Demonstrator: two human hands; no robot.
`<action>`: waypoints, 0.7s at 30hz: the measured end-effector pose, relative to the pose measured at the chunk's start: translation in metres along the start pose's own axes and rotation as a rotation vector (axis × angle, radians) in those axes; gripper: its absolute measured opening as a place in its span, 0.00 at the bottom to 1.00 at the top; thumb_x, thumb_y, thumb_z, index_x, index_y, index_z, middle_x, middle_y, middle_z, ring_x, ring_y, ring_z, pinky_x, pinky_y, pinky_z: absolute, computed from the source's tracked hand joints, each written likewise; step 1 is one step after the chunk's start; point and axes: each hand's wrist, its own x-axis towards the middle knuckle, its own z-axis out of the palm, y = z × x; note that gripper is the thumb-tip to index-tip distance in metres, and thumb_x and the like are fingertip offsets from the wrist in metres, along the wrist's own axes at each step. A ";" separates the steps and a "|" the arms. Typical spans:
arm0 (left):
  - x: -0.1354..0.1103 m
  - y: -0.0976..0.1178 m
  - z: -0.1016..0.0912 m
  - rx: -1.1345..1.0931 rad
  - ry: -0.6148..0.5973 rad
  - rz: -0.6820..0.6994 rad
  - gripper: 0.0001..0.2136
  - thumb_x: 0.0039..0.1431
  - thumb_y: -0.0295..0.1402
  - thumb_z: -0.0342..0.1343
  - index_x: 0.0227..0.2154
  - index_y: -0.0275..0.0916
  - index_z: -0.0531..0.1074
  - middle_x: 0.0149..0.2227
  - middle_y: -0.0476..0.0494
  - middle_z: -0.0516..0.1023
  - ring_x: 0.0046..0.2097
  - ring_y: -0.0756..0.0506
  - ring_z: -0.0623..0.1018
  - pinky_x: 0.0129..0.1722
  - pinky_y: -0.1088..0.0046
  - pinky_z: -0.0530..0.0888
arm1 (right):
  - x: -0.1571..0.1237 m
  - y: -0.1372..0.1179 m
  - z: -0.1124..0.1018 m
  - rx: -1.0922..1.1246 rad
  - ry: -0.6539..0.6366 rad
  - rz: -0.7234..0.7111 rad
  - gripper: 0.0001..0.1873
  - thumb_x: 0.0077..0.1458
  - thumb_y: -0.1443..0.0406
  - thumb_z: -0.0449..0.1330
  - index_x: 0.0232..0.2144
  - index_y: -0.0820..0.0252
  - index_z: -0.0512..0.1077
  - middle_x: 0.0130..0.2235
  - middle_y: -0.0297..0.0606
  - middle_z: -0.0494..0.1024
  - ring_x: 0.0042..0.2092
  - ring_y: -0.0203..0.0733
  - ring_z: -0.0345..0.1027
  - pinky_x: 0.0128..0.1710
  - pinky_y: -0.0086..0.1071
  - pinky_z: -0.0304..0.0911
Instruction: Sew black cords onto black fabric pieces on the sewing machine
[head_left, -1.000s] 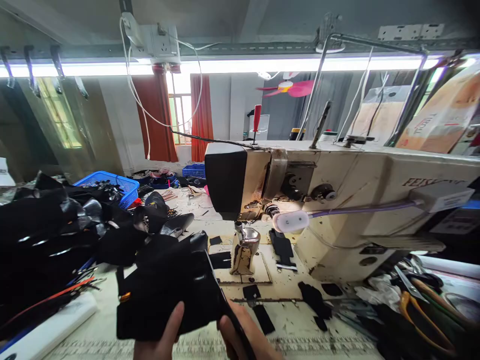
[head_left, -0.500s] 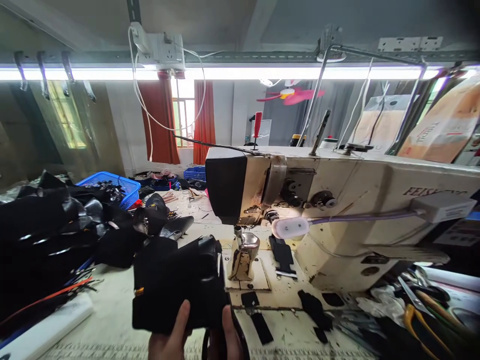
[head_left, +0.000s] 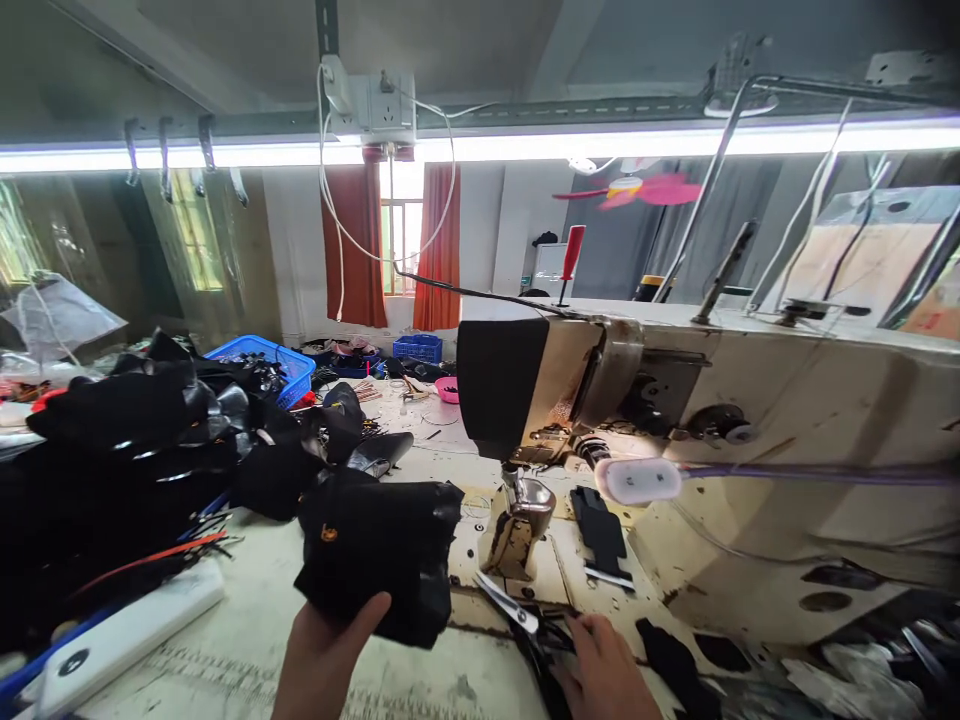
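My left hand (head_left: 330,645) grips a black bag-like piece (head_left: 379,555) from below, thumb on its front, just left of the sewing machine's post (head_left: 516,515). My right hand (head_left: 604,665) is closed on small thread snips (head_left: 514,605) whose metal blades point up-left toward the post. The cream sewing machine (head_left: 750,430) fills the right half, with a white lamp (head_left: 636,480) on a purple neck beside the needle area.
A heap of black pieces (head_left: 127,450) covers the table's left side, beside a blue basket (head_left: 266,362). A white board (head_left: 124,640) lies at front left. Black scraps (head_left: 600,525) lie on the machine bed. A socket box (head_left: 379,100) with cords hangs overhead.
The right hand let go of the black piece and now holds the snips to its right. The left hand alone holds the piece. The camera turned left and lifted slightly.
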 end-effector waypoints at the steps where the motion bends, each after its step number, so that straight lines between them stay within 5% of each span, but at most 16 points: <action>1: -0.003 -0.004 0.002 0.061 -0.023 0.039 0.19 0.44 0.45 0.64 0.35 0.37 0.77 0.35 0.42 0.84 0.44 0.35 0.81 0.43 0.62 0.78 | 0.007 -0.019 -0.006 0.061 0.055 -0.073 0.11 0.52 0.65 0.59 0.38 0.60 0.76 0.40 0.50 0.75 0.43 0.54 0.71 0.45 0.43 0.67; 3: -0.009 -0.013 0.005 0.232 -0.097 0.117 0.16 0.43 0.44 0.64 0.32 0.37 0.77 0.29 0.43 0.83 0.35 0.36 0.82 0.35 0.64 0.79 | 0.025 -0.073 -0.019 0.295 0.054 -0.125 0.18 0.61 0.59 0.54 0.51 0.56 0.71 0.42 0.45 0.74 0.41 0.47 0.71 0.43 0.38 0.67; 5: -0.014 -0.022 0.003 0.390 -0.197 0.231 0.13 0.44 0.38 0.64 0.33 0.38 0.77 0.27 0.45 0.82 0.30 0.39 0.81 0.30 0.66 0.77 | 0.044 -0.128 -0.031 0.539 -0.129 -0.135 0.29 0.58 0.54 0.57 0.59 0.55 0.64 0.37 0.39 0.73 0.31 0.41 0.67 0.34 0.33 0.66; 6: -0.015 -0.025 -0.001 0.451 -0.215 0.315 0.16 0.44 0.36 0.64 0.37 0.38 0.76 0.30 0.44 0.82 0.32 0.39 0.81 0.31 0.67 0.78 | 0.053 -0.150 -0.034 0.623 -0.259 -0.097 0.30 0.54 0.54 0.62 0.57 0.56 0.66 0.31 0.35 0.73 0.30 0.40 0.66 0.32 0.31 0.65; 7: -0.015 -0.026 -0.007 0.512 -0.189 0.420 0.21 0.43 0.36 0.65 0.43 0.37 0.74 0.37 0.41 0.82 0.36 0.38 0.81 0.33 0.66 0.78 | 0.059 -0.167 -0.034 0.669 -0.348 -0.066 0.21 0.54 0.57 0.62 0.48 0.57 0.73 0.29 0.34 0.73 0.30 0.39 0.66 0.31 0.30 0.63; 8: -0.013 -0.025 -0.013 0.572 -0.127 0.543 0.29 0.42 0.37 0.67 0.49 0.36 0.70 0.44 0.36 0.80 0.43 0.35 0.81 0.37 0.63 0.78 | 0.063 -0.178 -0.032 0.702 -0.371 -0.063 0.12 0.53 0.59 0.62 0.38 0.59 0.77 0.28 0.34 0.72 0.30 0.38 0.66 0.32 0.29 0.62; 10: -0.009 -0.017 -0.025 0.681 -0.014 0.819 0.38 0.42 0.43 0.68 0.56 0.35 0.63 0.54 0.29 0.73 0.53 0.32 0.75 0.46 0.58 0.76 | 0.063 -0.187 -0.022 0.777 -0.357 -0.094 0.11 0.55 0.60 0.60 0.27 0.60 0.76 0.27 0.35 0.71 0.31 0.38 0.66 0.32 0.29 0.61; 13: -0.003 0.006 -0.034 0.789 -0.176 1.054 0.15 0.57 0.40 0.59 0.45 0.40 0.71 0.43 0.38 0.78 0.47 0.38 0.77 0.46 0.63 0.74 | 0.052 -0.182 -0.003 0.942 -0.364 -0.117 0.14 0.58 0.55 0.58 0.31 0.60 0.74 0.27 0.34 0.71 0.28 0.36 0.64 0.28 0.28 0.60; 14: -0.001 0.015 -0.033 0.824 -0.266 1.022 0.06 0.61 0.36 0.54 0.37 0.40 0.72 0.37 0.42 0.79 0.42 0.41 0.78 0.42 0.66 0.74 | 0.048 -0.179 0.001 0.993 -0.383 -0.093 0.15 0.58 0.54 0.58 0.33 0.60 0.73 0.27 0.34 0.70 0.26 0.35 0.64 0.26 0.27 0.60; 17: 0.001 0.041 -0.027 0.935 -0.470 0.749 0.12 0.64 0.34 0.48 0.25 0.40 0.69 0.28 0.47 0.77 0.32 0.44 0.77 0.34 0.69 0.71 | 0.038 -0.175 0.009 1.078 -0.416 0.029 0.19 0.55 0.50 0.61 0.33 0.60 0.70 0.25 0.32 0.71 0.24 0.34 0.64 0.24 0.27 0.60; 21: 0.000 0.057 -0.020 1.038 -0.444 0.386 0.17 0.66 0.41 0.41 0.29 0.40 0.70 0.32 0.41 0.80 0.38 0.39 0.79 0.38 0.65 0.70 | 0.028 -0.179 0.019 1.150 -0.441 0.088 0.21 0.52 0.48 0.63 0.32 0.61 0.70 0.25 0.35 0.74 0.28 0.38 0.69 0.30 0.30 0.65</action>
